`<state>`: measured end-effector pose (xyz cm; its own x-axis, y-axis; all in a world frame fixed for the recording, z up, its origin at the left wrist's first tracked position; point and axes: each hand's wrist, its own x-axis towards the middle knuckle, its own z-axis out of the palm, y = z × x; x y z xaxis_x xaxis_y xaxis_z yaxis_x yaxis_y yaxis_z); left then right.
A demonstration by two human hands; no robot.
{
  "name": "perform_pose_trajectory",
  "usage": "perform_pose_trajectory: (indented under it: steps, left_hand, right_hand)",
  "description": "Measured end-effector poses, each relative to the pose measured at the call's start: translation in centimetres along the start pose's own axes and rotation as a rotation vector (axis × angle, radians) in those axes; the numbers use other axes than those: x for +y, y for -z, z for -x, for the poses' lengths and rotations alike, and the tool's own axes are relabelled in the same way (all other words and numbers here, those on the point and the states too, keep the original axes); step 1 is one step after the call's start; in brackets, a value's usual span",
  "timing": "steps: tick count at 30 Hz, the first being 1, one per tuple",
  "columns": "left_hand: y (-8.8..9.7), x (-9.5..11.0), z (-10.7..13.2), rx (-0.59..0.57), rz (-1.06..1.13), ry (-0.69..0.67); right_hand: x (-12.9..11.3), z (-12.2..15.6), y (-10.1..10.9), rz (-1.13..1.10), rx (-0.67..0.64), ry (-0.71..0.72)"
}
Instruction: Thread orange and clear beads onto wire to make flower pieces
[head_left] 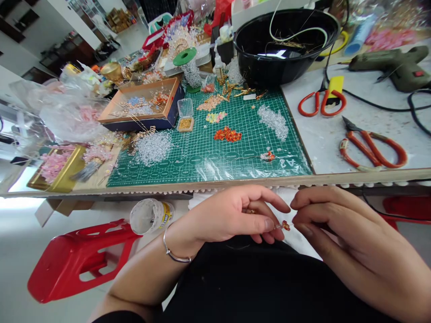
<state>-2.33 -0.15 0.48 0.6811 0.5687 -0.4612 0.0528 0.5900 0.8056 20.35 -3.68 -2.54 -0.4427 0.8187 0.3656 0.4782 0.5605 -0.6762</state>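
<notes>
Green mat (242, 157) carries boxed gold beads (185, 124); left fingers (256, 223) pinch orange beadwork (286, 225), right fingers (305, 230) its wire (292, 224).

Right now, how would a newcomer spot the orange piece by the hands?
Find the green mat, then look below the table edge. Between left hand and right hand is the orange piece, held off the table, unlike the orange beads on the mat.

The left forearm (144, 264) slants from the near left toward the middle, its wrist (186, 235) nearly straight. The left hand (230, 211) pinches between thumb (257, 223) and bent fingers (278, 233), while the index finger (271, 196) arches free toward the right. The right hand (353, 233) extends from the near right, fingers curled, thumb pressed against their tips. The fingertips of the two hands lie just beside each other.
</notes>
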Motion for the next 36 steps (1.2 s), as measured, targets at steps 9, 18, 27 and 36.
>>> perform_pose_trajectory:
  steps: [9, 18, 27, 36]
  left_hand:
    - [0.0, -0.4, 0.1, 0.011, 0.028, -0.014]
    - [0.1, -0.3, 0.1, 0.019, -0.014, -0.052]
    - [-0.5, 0.3, 0.5, 0.108, -0.087, -0.071]
    - [-1.2, 0.5, 0.8, 0.143, -0.182, -0.073]
  right_hand:
    - [0.3, -0.1, 0.0, -0.12, -0.045, -0.056]
    - [-0.1, -0.4, -0.4, -0.25, -0.034, -0.192]
    - [-0.2, -0.2, -0.1, -0.119, 0.003, -0.133]
    - [0.0, 0.4, 0.4, -0.129, -0.092, -0.142]
